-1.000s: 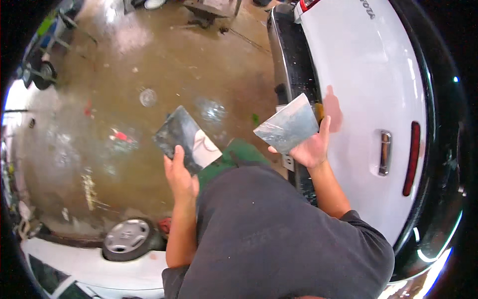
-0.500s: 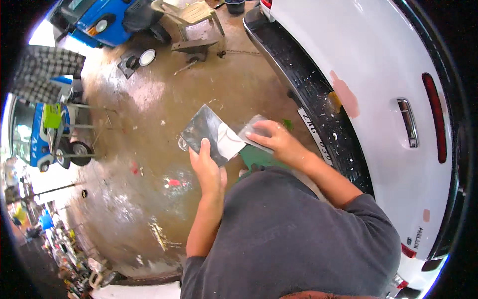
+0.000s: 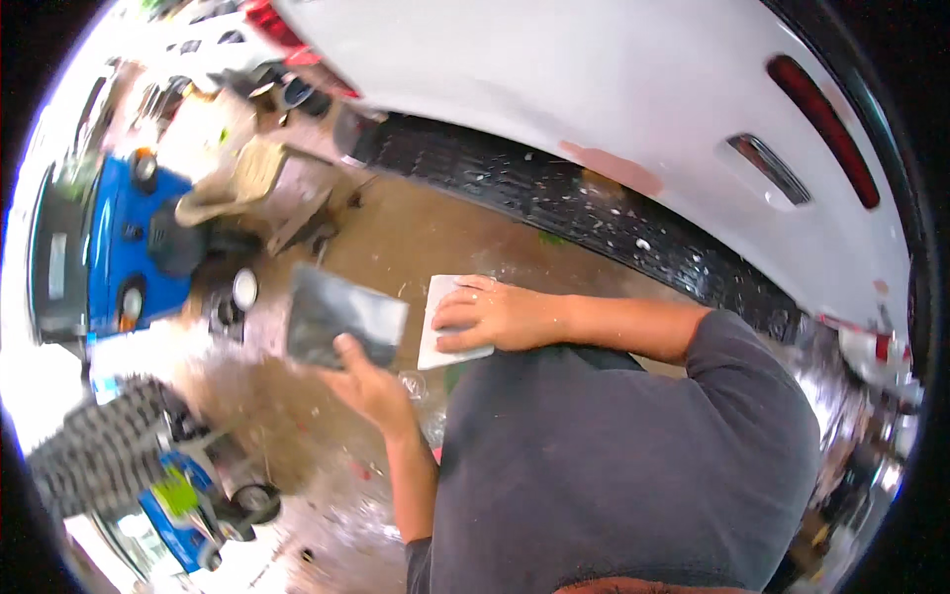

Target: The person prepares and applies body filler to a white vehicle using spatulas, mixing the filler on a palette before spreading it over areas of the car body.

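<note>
My left hand (image 3: 371, 391) grips a dark grey flat rectangular sheet (image 3: 315, 322), thumb on top and fingers hidden beneath. The sheet's right side looks pale and shiny, and motion blurs it. Just to its right, my right hand (image 3: 490, 315) holds a whitish flat rectangular piece (image 3: 431, 348), fingers laid across its face. A small gap separates the sheet from the whitish piece. Both are held in front of my dark grey shirt, over the floor.
A white pickup's tailgate (image 3: 495, 69) with a pinkish patch (image 3: 614, 168) rises ahead and right, above its black step bumper (image 3: 475, 173). To the left are a beige plastic chair (image 3: 259, 170), a blue vehicle (image 3: 148, 243) and checkered cloth (image 3: 109, 445). The brown floor (image 3: 416, 223) looks wet.
My view has turned toward the pickup, so it now spans the top. The grey sheet and the right-hand piece, touching or overlapping before, are now apart. My right hand lies flatter across its piece.
</note>
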`<state>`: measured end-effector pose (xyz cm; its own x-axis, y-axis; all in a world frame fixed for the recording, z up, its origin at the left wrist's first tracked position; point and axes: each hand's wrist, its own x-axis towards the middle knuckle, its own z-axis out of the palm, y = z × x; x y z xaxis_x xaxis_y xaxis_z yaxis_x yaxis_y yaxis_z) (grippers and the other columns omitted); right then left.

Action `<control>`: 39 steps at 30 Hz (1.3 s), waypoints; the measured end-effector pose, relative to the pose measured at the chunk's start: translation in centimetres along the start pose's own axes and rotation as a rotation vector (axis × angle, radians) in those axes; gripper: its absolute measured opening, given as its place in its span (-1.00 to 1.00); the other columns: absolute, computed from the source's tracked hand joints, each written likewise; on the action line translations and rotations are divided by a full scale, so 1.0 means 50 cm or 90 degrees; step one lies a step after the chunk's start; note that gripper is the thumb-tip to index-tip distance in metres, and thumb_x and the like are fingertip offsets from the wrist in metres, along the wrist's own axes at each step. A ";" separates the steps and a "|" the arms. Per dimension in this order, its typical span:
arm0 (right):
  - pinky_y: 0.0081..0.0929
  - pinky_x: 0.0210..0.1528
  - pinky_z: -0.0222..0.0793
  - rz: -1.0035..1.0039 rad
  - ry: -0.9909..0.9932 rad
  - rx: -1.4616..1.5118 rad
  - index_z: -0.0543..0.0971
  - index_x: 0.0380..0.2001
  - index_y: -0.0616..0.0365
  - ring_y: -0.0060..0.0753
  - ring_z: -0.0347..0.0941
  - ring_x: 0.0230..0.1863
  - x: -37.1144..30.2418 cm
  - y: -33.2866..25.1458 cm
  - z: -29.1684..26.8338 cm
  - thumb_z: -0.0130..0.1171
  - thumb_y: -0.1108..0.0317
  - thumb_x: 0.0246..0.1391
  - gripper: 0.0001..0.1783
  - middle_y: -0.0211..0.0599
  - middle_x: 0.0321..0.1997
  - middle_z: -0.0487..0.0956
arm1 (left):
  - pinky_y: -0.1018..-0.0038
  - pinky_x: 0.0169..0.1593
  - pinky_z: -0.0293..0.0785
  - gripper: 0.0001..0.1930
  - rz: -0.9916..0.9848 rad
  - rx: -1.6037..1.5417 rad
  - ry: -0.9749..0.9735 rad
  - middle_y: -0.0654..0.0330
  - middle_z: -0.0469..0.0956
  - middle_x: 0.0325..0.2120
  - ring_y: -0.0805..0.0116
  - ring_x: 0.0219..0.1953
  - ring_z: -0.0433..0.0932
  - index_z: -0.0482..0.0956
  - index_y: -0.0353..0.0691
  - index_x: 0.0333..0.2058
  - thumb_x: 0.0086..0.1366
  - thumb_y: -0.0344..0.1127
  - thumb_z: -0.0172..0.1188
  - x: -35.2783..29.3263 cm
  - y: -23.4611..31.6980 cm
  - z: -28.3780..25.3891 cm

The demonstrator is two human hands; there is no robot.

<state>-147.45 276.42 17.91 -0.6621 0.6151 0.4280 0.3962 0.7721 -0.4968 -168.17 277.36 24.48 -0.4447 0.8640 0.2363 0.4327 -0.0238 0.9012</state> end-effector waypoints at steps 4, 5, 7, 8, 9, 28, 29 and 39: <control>0.10 0.34 0.16 0.161 0.109 0.105 0.48 0.21 -0.15 0.04 0.26 0.32 -0.001 0.028 -0.075 0.16 0.48 0.01 -0.38 -0.09 0.24 0.38 | 0.30 0.23 0.31 -0.53 -0.012 -0.244 -0.116 -0.06 0.37 0.17 0.20 0.13 0.41 0.22 -0.43 0.26 0.49 -0.30 0.00 0.071 0.041 0.078; 0.06 0.32 0.20 0.169 0.202 0.125 0.45 0.24 -0.16 0.07 0.28 0.31 0.013 0.009 -0.101 0.13 0.48 0.04 -0.37 -0.03 0.24 0.37 | 0.30 0.21 0.34 -0.54 -0.084 -0.270 -0.207 -0.04 0.38 0.16 0.20 0.11 0.43 0.23 -0.41 0.25 0.49 -0.30 0.00 0.077 0.023 0.100; 0.08 0.32 0.18 0.125 0.214 0.037 0.45 0.24 -0.16 0.11 0.26 0.32 0.029 -0.012 -0.121 0.14 0.49 0.02 -0.35 -0.01 0.24 0.36 | 0.29 0.15 0.41 -0.56 -0.190 -0.302 -0.374 0.02 0.43 0.10 0.22 0.04 0.47 0.25 -0.37 0.23 0.48 -0.30 0.01 0.086 0.015 0.143; 0.06 0.32 0.18 0.150 0.240 0.030 0.47 0.23 -0.15 0.10 0.26 0.32 0.031 -0.020 -0.113 0.13 0.50 0.01 -0.36 -0.01 0.24 0.36 | 0.29 0.14 0.42 -0.56 -0.266 -0.375 -0.417 0.04 0.45 0.07 0.22 0.04 0.48 0.26 -0.36 0.23 0.47 -0.30 0.02 0.083 0.028 0.163; 0.04 0.32 0.18 0.176 0.266 0.022 0.48 0.21 -0.15 0.10 0.26 0.32 0.032 -0.021 -0.105 0.13 0.51 0.01 -0.36 0.00 0.24 0.36 | 0.28 0.13 0.43 -0.56 -0.346 -0.443 -0.460 0.05 0.46 0.04 0.21 0.04 0.48 0.28 -0.34 0.22 0.45 -0.30 0.04 0.081 0.041 0.182; 0.10 0.43 0.10 0.682 0.278 -0.604 0.53 0.10 -0.12 -0.24 0.37 0.29 0.089 -0.243 -0.108 0.08 0.35 0.15 -0.59 -0.36 0.25 0.46 | 0.38 0.09 0.43 -0.60 -0.026 -0.252 -1.226 0.15 0.54 -0.06 0.35 -0.03 0.52 0.37 -0.34 0.14 0.39 -0.31 0.11 0.295 0.155 0.418; 0.10 0.45 0.07 0.679 0.246 -0.612 0.54 0.06 -0.18 -0.26 0.38 0.28 0.097 -0.249 -0.106 0.07 0.34 0.17 -0.62 -0.42 0.25 0.47 | 0.38 0.09 0.43 -0.60 -0.018 -0.254 -1.237 0.15 0.54 -0.06 0.35 -0.03 0.52 0.37 -0.34 0.14 0.39 -0.31 0.11 0.293 0.161 0.414; 0.00 0.46 0.12 0.680 0.232 -0.663 0.55 0.03 -0.24 -0.31 0.38 0.27 0.125 -0.333 -0.053 0.14 0.32 0.14 -0.63 -0.51 0.23 0.49 | 0.39 0.09 0.44 -0.61 -0.042 -0.295 -1.291 0.12 0.54 -0.05 0.34 -0.04 0.54 0.38 -0.31 0.14 0.36 -0.38 0.12 0.246 0.183 0.334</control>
<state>-156.47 267.83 30.85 0.3367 0.8219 0.4595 0.9285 -0.3709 -0.0169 -156.57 296.18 29.57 0.9872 0.0670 -0.1447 0.1282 0.2060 0.9701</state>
